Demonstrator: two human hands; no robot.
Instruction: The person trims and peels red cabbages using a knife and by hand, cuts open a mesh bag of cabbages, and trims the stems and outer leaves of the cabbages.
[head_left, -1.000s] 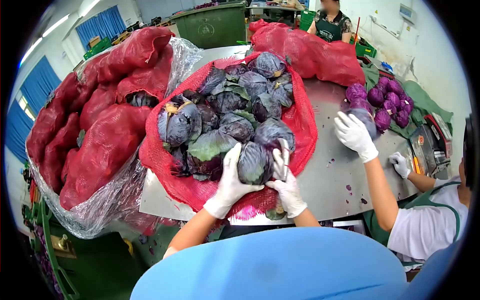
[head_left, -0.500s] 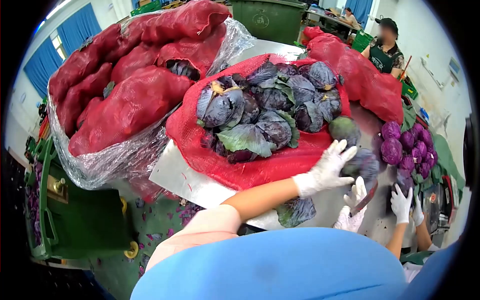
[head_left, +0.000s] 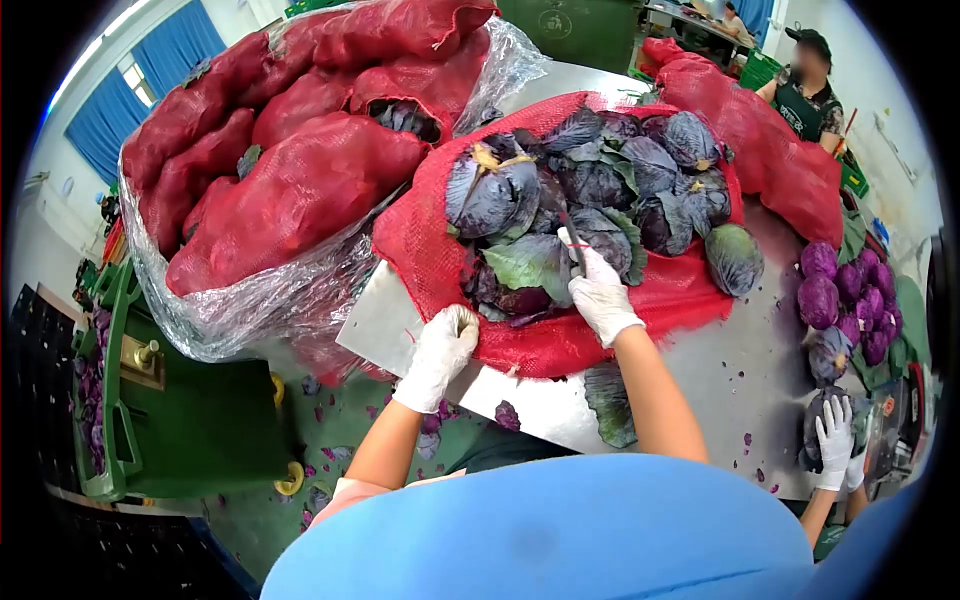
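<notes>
My left hand (head_left: 442, 350), in a white glove, is closed on the near left edge of the open red mesh sack (head_left: 540, 345). My right hand (head_left: 600, 298), also gloved, has its fingers wrapped round a knife (head_left: 572, 245) over the purple cabbages (head_left: 600, 240). A large green-veined leaf (head_left: 528, 268) lies just left of my right hand. One cabbage (head_left: 733, 260) rests at the sack's right edge. Near me on the metal table (head_left: 700, 370), a loose leaf (head_left: 610, 404) lies by the sack.
Full red sacks (head_left: 300, 190) in clear plastic stand at the left, above a green bin (head_left: 190, 410). Peeled purple cabbages (head_left: 820, 300) lie at the right, near a co-worker's gloved hand (head_left: 834, 440) on a cabbage. Another person (head_left: 805, 100) stands behind a red sack (head_left: 770, 150).
My hands have left the cabbages at the table's right side. My left hand now grips the sack's edge, and my right hand holds the knife above the sack. The view has shifted.
</notes>
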